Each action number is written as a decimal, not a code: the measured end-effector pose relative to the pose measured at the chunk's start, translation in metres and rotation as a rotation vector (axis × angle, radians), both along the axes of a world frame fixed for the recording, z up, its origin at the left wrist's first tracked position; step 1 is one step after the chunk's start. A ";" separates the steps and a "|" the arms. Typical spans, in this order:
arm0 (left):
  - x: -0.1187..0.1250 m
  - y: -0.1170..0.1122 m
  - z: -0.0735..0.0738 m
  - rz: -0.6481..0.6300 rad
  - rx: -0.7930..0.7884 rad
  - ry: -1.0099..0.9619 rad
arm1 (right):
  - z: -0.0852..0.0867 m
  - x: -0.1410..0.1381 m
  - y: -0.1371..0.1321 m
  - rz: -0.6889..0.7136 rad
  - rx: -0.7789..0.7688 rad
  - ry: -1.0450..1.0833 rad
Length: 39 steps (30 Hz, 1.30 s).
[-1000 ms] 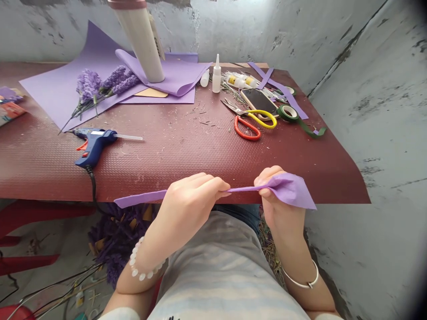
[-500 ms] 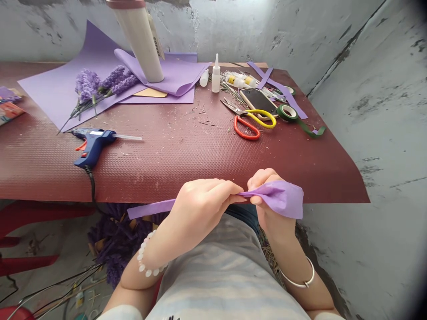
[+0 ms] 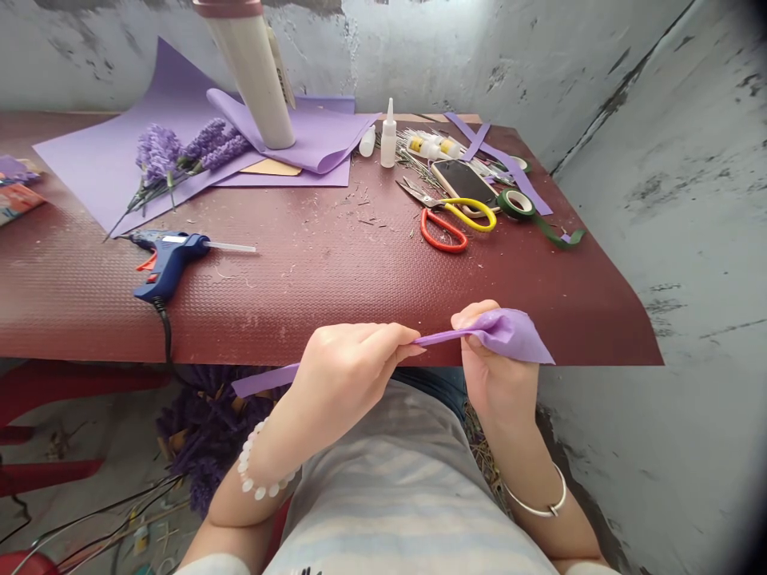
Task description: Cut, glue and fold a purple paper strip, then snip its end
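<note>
A long purple paper strip (image 3: 440, 337) is stretched between both hands, just in front of the near edge of the dark red table (image 3: 335, 271). My left hand (image 3: 344, 371) pinches it near the middle, and the strip's free end trails out to the left. My right hand (image 3: 494, 371) is closed on the gathered, folded right end, which fans out over the fingers.
On the table lie a blue glue gun (image 3: 171, 255) at left, scissors (image 3: 449, 216) with red and yellow handles, green tape (image 3: 518, 204), a phone (image 3: 464, 180), glue bottles (image 3: 389, 136), purple paper sheets (image 3: 113, 152), lavender-like flowers (image 3: 180, 152) and a white tube (image 3: 257, 72). A grey wall stands to the right.
Both hands came closer together half a second ago and have since drawn apart again, pulling the strip taut. The left hand has slid along the strip, so the tail on the left is shorter.
</note>
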State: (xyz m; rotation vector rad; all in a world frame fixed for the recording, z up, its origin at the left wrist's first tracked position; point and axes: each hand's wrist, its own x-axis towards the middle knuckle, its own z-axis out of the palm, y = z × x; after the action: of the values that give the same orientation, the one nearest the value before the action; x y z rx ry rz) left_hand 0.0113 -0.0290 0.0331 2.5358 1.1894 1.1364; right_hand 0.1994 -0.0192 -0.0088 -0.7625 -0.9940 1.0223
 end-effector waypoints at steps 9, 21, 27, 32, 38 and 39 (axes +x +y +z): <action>0.009 0.002 0.001 0.011 -0.015 -0.117 | -0.001 -0.006 -0.002 0.009 0.004 -0.055; 0.019 0.003 0.001 -0.009 0.042 -0.163 | -0.004 -0.008 -0.003 0.021 0.011 0.014; 0.022 0.002 -0.003 0.060 0.113 -0.154 | -0.006 -0.004 -0.005 0.135 0.029 -0.043; 0.016 0.002 -0.006 0.053 0.129 -0.101 | 0.000 0.006 -0.009 0.132 -0.054 -0.103; 0.011 0.003 -0.007 0.074 0.124 -0.091 | 0.011 0.011 -0.016 -0.070 -0.252 -0.176; 0.011 0.003 -0.007 0.069 0.114 -0.090 | 0.011 0.011 -0.017 -0.123 -0.262 -0.211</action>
State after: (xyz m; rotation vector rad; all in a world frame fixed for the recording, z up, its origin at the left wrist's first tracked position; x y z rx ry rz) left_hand 0.0223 -0.0255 0.0264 2.5110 1.2326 1.3566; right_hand 0.2102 -0.0359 0.0024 -1.1532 -0.9885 0.9899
